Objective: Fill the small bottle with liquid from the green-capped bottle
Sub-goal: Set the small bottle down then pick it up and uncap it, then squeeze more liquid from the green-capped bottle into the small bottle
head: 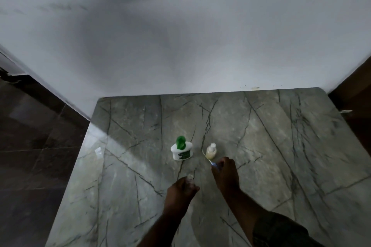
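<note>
The left hand (pixel 180 188) grips a small clear bottle (pixel 189 178); the right hand (pixel 225 172) pinches a thin pale tube (pixel 206 156). Just beyond stand the white green-capped bottle (pixel 181 151) and a rounded yellowish bottle (pixel 211 150), mid-tabletop (pixel 281 146): glossy veined marble, open room toward every edge

A: What is the table (pixel 261 146) made of?
B: Stone, like marble. It is smooth and shiny, with glare on its left side.
A: And the green-capped bottle (pixel 181 151) in the middle?
B: White plastic, with a glossy green cap.
A: The small bottle (pixel 189 178) below it?
B: Clear. Glass or plastic, I cannot tell.
A: The thin strip (pixel 205 154) to its right?
B: Pale, but too blurry to tell.
A: The wall (pixel 180 36) up top?
B: Matt white paint.
</note>
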The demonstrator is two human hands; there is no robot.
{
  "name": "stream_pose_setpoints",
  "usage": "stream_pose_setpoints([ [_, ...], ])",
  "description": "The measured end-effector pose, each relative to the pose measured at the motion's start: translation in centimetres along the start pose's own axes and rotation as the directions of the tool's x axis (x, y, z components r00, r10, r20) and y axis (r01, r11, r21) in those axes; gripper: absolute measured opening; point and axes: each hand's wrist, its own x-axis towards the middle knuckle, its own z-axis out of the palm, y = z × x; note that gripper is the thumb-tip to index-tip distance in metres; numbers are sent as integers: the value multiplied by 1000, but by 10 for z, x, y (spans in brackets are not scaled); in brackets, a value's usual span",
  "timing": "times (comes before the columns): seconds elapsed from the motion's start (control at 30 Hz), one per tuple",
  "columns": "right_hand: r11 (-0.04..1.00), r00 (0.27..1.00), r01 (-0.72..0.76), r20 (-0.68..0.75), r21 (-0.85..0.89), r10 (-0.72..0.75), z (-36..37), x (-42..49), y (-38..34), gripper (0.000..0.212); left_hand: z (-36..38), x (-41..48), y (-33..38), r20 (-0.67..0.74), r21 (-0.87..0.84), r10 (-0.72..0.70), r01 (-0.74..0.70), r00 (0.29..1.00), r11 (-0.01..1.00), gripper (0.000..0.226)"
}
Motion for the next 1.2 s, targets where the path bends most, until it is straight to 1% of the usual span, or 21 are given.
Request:
stream_pose_setpoints([
  [0.07, 999, 997, 25, -67, -30, -27, -6, -8, -5, 33, -2, 0, 5, -18, 28, 26, -25, 1000, 999, 15],
  [0.13, 994, 986, 106, -127, 16, -103, -11, -17, -17, 22, -6, 1, 11, -38, 67, 37, -34, 999, 997, 13],
  [0.2, 972, 975, 201, -117, 124, -186, -16, -21, -41, 11, -12, 3, 20, -57, 106, 33, -27, 998, 994, 12],
  [0.27, 939, 970, 242, -38, 244, -240, -21, -16, -72, 16, -19, 6, 28, -80, 148, 51, -38, 995, 988, 15],
  [0.37, 918, 954, 166, 178, 359, -242, -24, 0, -116, 34, -28, 15, 41, -128, 183, 71, -46, 989, 982, 19],
  [0.4, 923, 943, 144, 232, 358, -237, -23, 4, -127, 38, -29, 19, 44, -131, 199, 79, -52, 988, 979, 18],
  [0.47, 939, 932, 160, 268, 305, -246, -19, 11, -138, 38, -31, 24, 49, -126, 212, 89, -60, 988, 975, 20],
  [0.57, 939, 916, 255, 253, 230, -310, -13, 17, -140, 24, -33, 28, 51, -156, 111, 45, -28, 987, 993, 21],
  [0.63, 936, 913, 250, 263, 249, -314, -13, 18, -138, 22, -35, 29, 52, -170, 79, 35, -22, 985, 997, 21],
  [0.77, 933, 903, 267, 274, 243, -330, -15, 20, -137, 24, -39, 31, 52, -165, 50, 11, -3, 986, 999, 24],
  [0.93, 927, 899, 265, 278, 266, -337, -16, 19, -138, 27, -40, 33, 55, -134, 107, 7, 8, 991, 994, 32],
  [1.07, 921, 892, 300, 269, 246, -363, -17, 18, -140, 25, -39, 38, 58, -154, 86, 15, -2, 988, 996, 30],
  [1.2, 921, 882, 315, 287, 229, -373, -20, 21, -142, 23, -38, 40, 59, -154, 37, -12, 18, 988, 999, 30],
])
